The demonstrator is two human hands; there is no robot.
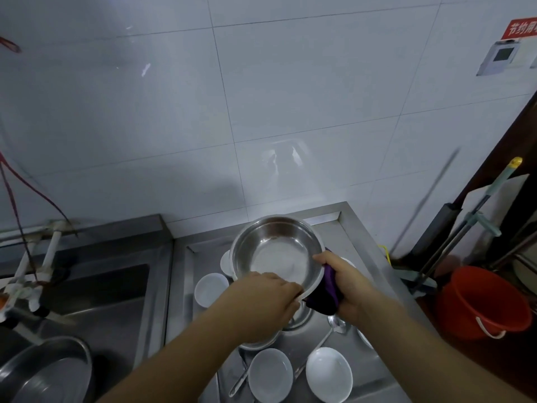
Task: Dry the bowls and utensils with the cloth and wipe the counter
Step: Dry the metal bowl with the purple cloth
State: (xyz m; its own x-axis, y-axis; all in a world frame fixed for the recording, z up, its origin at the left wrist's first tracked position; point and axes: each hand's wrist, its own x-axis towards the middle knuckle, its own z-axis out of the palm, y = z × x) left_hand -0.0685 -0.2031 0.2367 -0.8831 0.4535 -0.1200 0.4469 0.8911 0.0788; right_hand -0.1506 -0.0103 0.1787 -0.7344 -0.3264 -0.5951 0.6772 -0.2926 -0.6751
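Gripping steel bowl [276, 251] rim with curled left hand [267, 295], above table [360, 234] back edge; right hand [345, 283] clutching purple cloth [324, 298] against rim.

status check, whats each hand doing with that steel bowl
Left hand grips steel bowl by near rim, held tilted above counter. Right hand grips purple cloth against bowl's outer side. White bowls crowd beneath.

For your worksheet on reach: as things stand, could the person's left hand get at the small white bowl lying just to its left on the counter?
Probably not yet. The left hand grips the rim of the steel bowl. The white bowl lies uncovered beside it, so the path looks free once the hand lets go.
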